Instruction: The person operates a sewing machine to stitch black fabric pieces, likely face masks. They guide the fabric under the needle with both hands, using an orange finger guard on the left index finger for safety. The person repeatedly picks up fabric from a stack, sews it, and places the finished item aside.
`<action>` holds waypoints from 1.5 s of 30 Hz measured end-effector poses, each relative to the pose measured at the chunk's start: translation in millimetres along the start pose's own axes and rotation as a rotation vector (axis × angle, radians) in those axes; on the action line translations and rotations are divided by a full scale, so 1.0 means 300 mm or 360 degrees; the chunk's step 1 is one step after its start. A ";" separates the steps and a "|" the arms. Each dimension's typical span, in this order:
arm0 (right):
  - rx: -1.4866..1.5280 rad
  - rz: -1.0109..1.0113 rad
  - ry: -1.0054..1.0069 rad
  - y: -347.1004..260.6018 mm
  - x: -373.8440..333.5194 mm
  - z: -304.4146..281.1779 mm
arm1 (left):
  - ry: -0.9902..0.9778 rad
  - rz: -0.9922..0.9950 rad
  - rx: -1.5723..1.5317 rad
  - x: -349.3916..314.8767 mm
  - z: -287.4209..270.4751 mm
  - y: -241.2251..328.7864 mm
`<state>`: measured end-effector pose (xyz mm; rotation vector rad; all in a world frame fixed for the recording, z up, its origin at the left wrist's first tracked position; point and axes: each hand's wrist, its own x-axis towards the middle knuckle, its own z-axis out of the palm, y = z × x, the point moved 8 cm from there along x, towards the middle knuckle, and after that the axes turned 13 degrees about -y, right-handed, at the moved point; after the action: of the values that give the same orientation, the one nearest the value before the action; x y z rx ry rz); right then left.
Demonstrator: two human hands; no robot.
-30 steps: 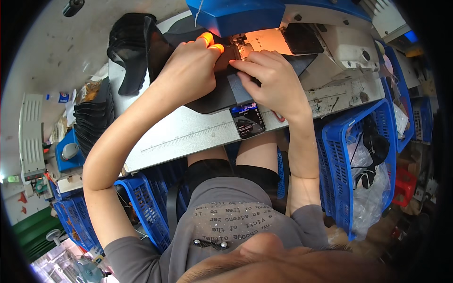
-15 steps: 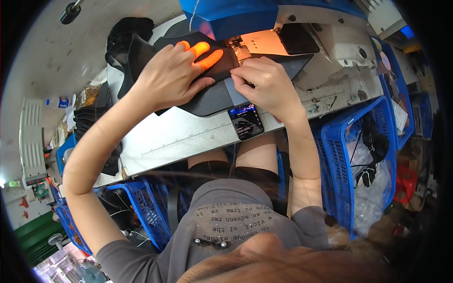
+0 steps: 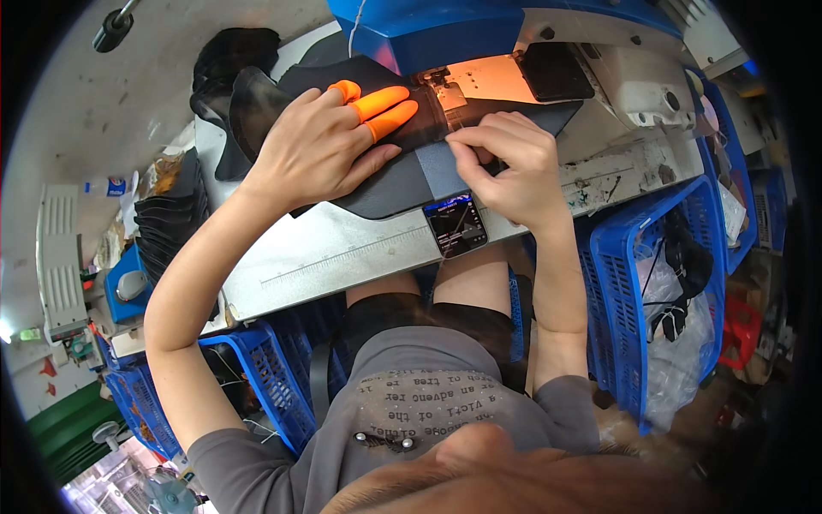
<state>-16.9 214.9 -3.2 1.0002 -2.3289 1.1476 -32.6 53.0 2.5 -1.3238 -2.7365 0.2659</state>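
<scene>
Black sheet material (image 3: 377,195) lies under the presser foot (image 3: 449,92) of a blue and white sewing machine (image 3: 428,34). My left hand (image 3: 321,146) rests on it, left of the presser foot, fingers stretched out; orange finger cots (image 3: 384,103) cover several fingertips. Just in front of the foot, at the right, my right hand (image 3: 518,167) is closed in a pinch, thumb and forefinger together over the material. What sits between those fingertips is too small to make out. A grey strip (image 3: 441,171) shows on the material beside the right thumb.
A lit phone (image 3: 455,226) lies at the table's front edge, by a printed ruler scale (image 3: 342,257). Another dark phone-like slab (image 3: 556,72) sits on the machine bed. Blue baskets (image 3: 621,300) stand below at both sides. Black pieces (image 3: 171,223) are stacked at the left.
My right hand's pinch has shifted slightly right and toward me, away from the presser foot. My left hand stays flat on the material. The whole view has shifted a little.
</scene>
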 end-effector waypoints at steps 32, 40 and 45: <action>-0.0010 0.0071 0.0179 0.034 -0.039 -0.021 | -0.0013 -0.0573 0.0180 0.056 -0.013 -0.009; -0.0038 0.0062 0.0190 0.030 -0.036 -0.016 | 0.0132 -0.1001 0.0269 0.066 -0.036 0.084; -0.0067 0.0089 0.0192 0.027 -0.036 -0.018 | 0.0037 -0.1176 0.0289 0.096 -0.032 0.100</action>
<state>-15.3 227.3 -10.6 0.8329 -2.2884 1.1423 -26.0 95.0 6.3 -0.2228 -2.8603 0.4060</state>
